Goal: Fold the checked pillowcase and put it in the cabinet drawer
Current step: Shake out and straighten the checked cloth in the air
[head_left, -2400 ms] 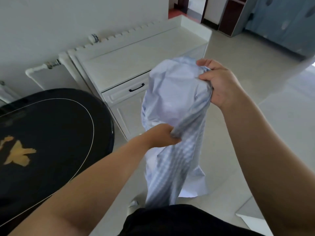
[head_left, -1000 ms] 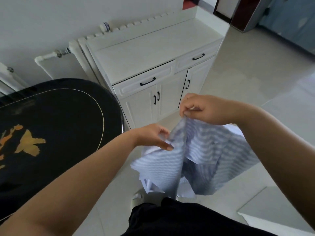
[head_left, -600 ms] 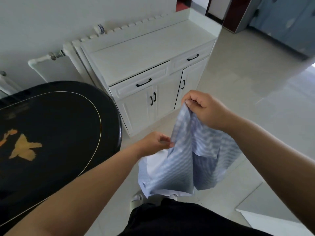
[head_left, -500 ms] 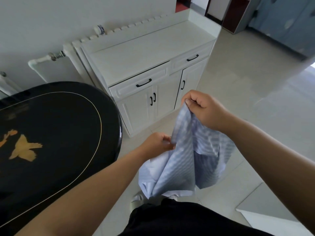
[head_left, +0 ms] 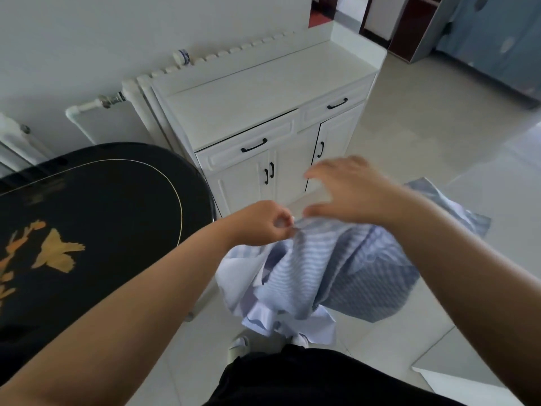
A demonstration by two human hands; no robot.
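Risk: crumpled blue-and-white checked fabric pillowcase (head_left: 330,268) pinched only by left hand (head_left: 260,222); right hand (head_left: 348,189) splayed, released. Could slip floorward, unfolded.

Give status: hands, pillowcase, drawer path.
Left hand pinching pillowcase edge; right hand open, blurred, above it. Pillowcase bunched, unfolded. Cabinet drawers shut; nothing blocking.

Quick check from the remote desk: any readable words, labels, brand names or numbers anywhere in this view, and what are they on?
None can be read.
The black table carries only a gold painted motif, a picture with no lettering.
The radiator valve cap has small blue marks, too small and blurred to read.
The checked pillowcase, pinched by the left hand, shows only its pattern; no tag is visible.
The white cabinet is unmarked.
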